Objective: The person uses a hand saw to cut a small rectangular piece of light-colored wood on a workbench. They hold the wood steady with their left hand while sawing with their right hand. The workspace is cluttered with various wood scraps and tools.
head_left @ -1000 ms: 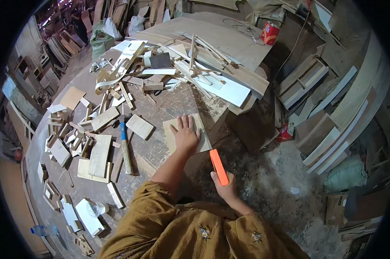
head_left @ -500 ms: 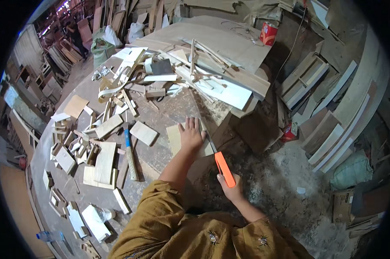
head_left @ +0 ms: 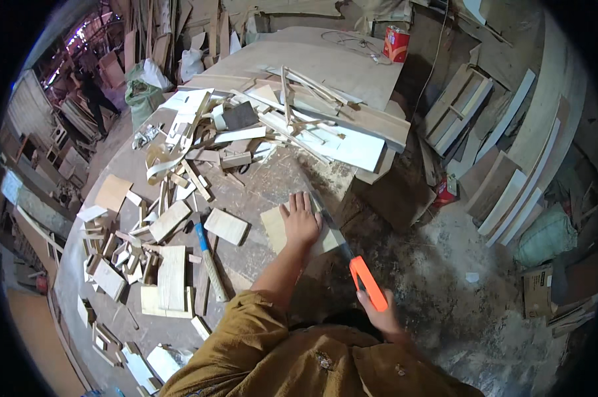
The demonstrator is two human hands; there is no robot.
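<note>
My left hand (head_left: 302,225) lies with spread fingers on a pale plywood board (head_left: 272,225) at the bench edge, pressing on its top. My right hand (head_left: 379,312) grips the orange handle (head_left: 368,281) of a hand saw. The saw's blurred steel blade (head_left: 345,247) runs up along the board's right side, beside my left fingertips; whether it is in a cut I cannot tell. A blue-and-tan handled hammer (head_left: 211,264) and a loose wood block (head_left: 226,225) lie left of my left hand.
The curved workbench (head_left: 262,172) carries piled wood offcuts (head_left: 172,296) at left and long strips (head_left: 358,149) behind. A red can (head_left: 396,44) sits at the far edge. Boards (head_left: 464,109) and a sack (head_left: 547,238) line the right. A person (head_left: 97,99) is in the far left background.
The saw and my right hand have moved right and toward me, showing more blade. The whole scene has shifted in view. The background person now stands out more, in a different pose.
</note>
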